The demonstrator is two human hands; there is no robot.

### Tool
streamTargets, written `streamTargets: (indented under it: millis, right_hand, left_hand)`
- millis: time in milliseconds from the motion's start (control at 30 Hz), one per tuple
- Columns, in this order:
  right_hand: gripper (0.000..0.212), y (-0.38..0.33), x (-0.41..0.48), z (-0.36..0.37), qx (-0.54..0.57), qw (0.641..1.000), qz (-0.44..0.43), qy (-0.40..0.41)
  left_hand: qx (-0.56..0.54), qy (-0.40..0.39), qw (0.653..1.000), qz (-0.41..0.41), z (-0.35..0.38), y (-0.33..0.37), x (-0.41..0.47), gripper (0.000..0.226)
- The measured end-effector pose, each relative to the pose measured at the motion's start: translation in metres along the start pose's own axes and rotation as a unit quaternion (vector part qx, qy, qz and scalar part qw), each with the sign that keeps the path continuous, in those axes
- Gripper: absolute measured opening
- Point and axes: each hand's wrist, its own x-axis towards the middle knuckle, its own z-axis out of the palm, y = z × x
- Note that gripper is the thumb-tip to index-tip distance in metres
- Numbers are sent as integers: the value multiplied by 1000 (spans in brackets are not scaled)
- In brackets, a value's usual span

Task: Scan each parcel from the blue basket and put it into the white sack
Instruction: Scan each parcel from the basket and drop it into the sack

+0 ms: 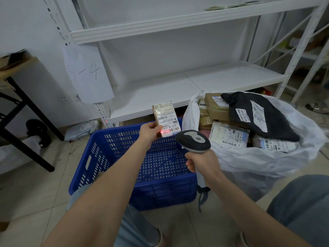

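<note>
- Your right hand (201, 161) grips the scanner (193, 140); left hand (148, 130) pinches the parcel (166, 118) at 12 o'clock, beam on barcode.
- Visible blue basket (85, 157) floor is bare; white sack (258, 157) at 2 o'clock is heaped. Probably last drop.

Soft, cool, even light fills the room, shadows faint. The scanner (193, 139) throws a red glow on the parcel (166, 116) near centre. Shelf rails (178, 21) bow toward 12 and 3 o'clock; the table (17, 66) at 9 o'clock is smeared.

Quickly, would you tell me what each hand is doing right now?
Left hand: grips the small parcel.
Right hand: grips the barcode scanner.
</note>
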Motion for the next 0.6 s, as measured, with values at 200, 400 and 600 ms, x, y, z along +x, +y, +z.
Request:
streamTargets:
  millis: [200,400,600]
  right_hand:
    - [10,-1,1,-4,4,1000,-20,15]
    - [5,-4,5,-14,18,999,-33,34]
    - [11,-23,10,-36,89,991,-69,76]
  left_hand:
    - [10,-19,1000,7,13,4,1,38]
    - [30,-40,999,21,33,14,-4,38]
    - [64,-71,994,45,55,31,-5,37]
